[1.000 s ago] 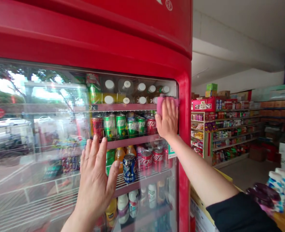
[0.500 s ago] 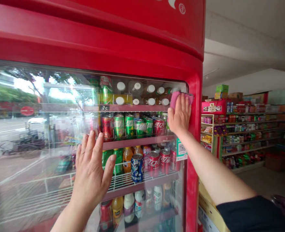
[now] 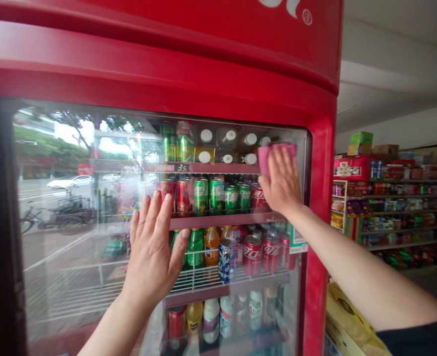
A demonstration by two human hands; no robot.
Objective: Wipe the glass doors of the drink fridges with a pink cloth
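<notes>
My right hand lies on a pink cloth, pressing it with outstretched fingers against the upper right of a glass door. The cloth's edges show around the fingers; the palm side is hidden. Lower on the left, my left hand holds nothing. Its fingers are straight and slightly apart, at the glass and seemingly resting on it. The door belongs to a red drinks fridge. Behind the pane stand green cans, red cans, a blue Pepsi can and several bottles on shelves.
A QR code sticker sits on the glass below my right hand. Right of the fridge are stocked store shelves and a yellowish carton. The pane reflects a street with a white car, bikes and trees.
My right hand and the cloth have slid left over the glass, away from the right frame. My left hand keeps its place. The view has turned left, showing the door's dark left edge.
</notes>
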